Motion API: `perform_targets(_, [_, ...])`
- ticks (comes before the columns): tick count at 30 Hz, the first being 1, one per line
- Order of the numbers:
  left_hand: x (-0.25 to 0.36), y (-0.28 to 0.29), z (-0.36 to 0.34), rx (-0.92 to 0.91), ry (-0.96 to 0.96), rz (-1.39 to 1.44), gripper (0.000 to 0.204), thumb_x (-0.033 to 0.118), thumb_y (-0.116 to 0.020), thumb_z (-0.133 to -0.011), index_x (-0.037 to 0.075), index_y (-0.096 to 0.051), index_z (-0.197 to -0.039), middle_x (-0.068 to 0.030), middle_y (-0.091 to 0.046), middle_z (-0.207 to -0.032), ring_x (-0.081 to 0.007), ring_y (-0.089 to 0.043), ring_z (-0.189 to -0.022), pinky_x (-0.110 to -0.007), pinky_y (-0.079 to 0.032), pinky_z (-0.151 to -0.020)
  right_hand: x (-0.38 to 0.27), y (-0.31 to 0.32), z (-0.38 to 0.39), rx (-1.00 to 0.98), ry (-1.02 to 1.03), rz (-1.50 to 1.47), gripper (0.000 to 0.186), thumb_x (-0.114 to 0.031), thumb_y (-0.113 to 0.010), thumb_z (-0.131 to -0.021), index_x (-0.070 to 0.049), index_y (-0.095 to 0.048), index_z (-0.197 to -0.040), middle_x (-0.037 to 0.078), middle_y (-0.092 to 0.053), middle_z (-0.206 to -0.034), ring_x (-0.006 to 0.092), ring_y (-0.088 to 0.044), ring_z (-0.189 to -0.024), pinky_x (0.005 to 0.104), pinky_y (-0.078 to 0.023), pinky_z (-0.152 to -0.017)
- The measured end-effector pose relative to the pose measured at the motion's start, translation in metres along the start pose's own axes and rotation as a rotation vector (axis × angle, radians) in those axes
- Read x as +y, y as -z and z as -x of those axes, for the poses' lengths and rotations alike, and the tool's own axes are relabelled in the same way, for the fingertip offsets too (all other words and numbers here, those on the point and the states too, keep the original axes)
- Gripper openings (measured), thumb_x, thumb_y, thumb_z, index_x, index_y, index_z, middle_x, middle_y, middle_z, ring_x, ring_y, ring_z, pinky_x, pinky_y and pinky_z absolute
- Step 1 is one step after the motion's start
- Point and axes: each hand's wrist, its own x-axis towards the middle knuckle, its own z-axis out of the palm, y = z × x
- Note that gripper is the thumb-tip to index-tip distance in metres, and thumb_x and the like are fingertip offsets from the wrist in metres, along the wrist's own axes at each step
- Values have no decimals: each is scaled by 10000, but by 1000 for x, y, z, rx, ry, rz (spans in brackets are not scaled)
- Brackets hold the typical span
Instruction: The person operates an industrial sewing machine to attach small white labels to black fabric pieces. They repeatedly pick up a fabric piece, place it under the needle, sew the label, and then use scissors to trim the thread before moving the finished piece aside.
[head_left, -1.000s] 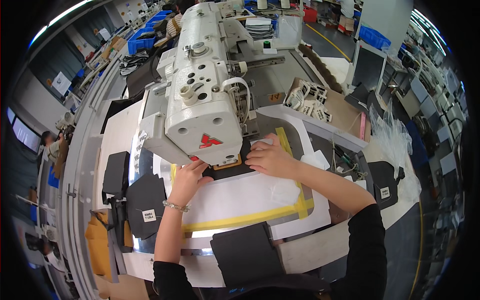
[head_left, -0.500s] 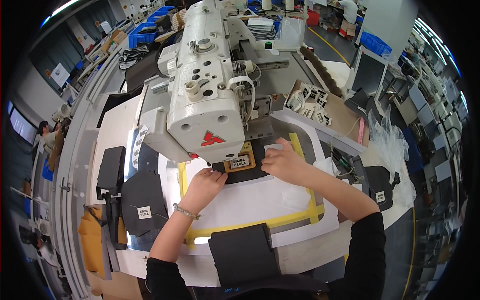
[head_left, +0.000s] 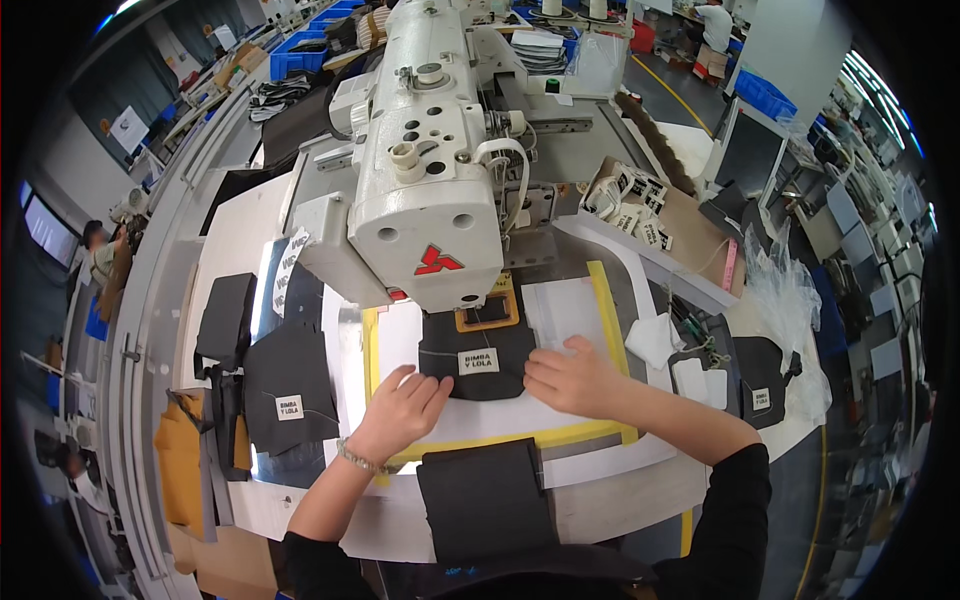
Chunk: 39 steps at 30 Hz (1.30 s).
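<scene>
A dark fabric piece [head_left: 503, 375] with a white label [head_left: 478, 360] and a loose thread lies in front of the white sewing machine head [head_left: 410, 240], below a small yellow frame [head_left: 485, 320]. My left hand [head_left: 405, 410] has curled fingers at the piece's lower left edge. My right hand [head_left: 570, 380] grips its right edge, fingertips curled. Beneath lies a white template sheet [head_left: 560, 420] bordered with yellow tape.
Dark piece stacks [head_left: 485, 500] lie at the front and left [head_left: 285, 370]. A labels box [head_left: 690, 275], tools [head_left: 700, 330] and plastic bag [head_left: 795, 360] stand right. Mustard material [head_left: 180, 475] sits far left. Co-workers [head_left: 100, 260] are in the background.
Both hands have moved toward me, drawing the dark piece out from under the machine head. Its white label now lies in front of the yellow frame, between my hands.
</scene>
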Motion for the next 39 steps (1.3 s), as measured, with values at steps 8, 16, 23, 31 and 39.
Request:
perform_targets(8, [23, 5, 31, -94, 35, 75, 288, 52, -631, -754, 7, -683, -1034, -20, -554, -814, -163, -565, -834, -324, -493, -850, -30, -8, 6, 121, 1, -17, 62, -139, -647, -746, -131, -593, -774, -8, -616, -857, 118, -585, -942, 362, -334, -809])
perform_targets(16, [25, 2, 35, -73, 80, 108, 305, 57, -631, -743, 15, -679, -1041, -24, -542, -824, -173, -566, -855, -339, -491, -866, -43, 11, 28, -30, -183, -55, 308, -205, -678, -807, -119, -660, -1101, 11, -650, -1179, 121, -590, -1070, 414, -304, -937])
perform_targets(23, [28, -2, 32, -60, 116, 149, 290, 57, -631, -744, 33, -678, -1029, -35, -586, -881, -189, -594, -896, -365, -491, -866, 21, 61, 114, 12, -898, 145, 273, -156, -659, -860, -111, -666, -1129, 22, -671, -1136, 148, -609, -1048, 409, -284, -955])
perform_targets(31, [29, 0, 33, -64, 161, 168, 285, 43, -623, -745, 35, -670, -1026, -42, -606, -901, -205, -593, -862, -375, -471, -847, 44, 59, 164, -14, -1139, 61, 216, -194, -688, -848, -65, -648, -1017, 71, -644, -942, 225, -599, -849, 379, -315, -852])
perform_targets(39, [27, -6, 40, -24, 375, 332, 199, 3, -673, -747, 65, -654, -935, -36, -598, -894, -222, -573, -843, -350, -435, -781, 56, 45, 171, -44, -1244, 3, 139, -127, -577, -898, -33, -563, -999, 184, -622, -859, 399, -585, -802, 482, -435, -689])
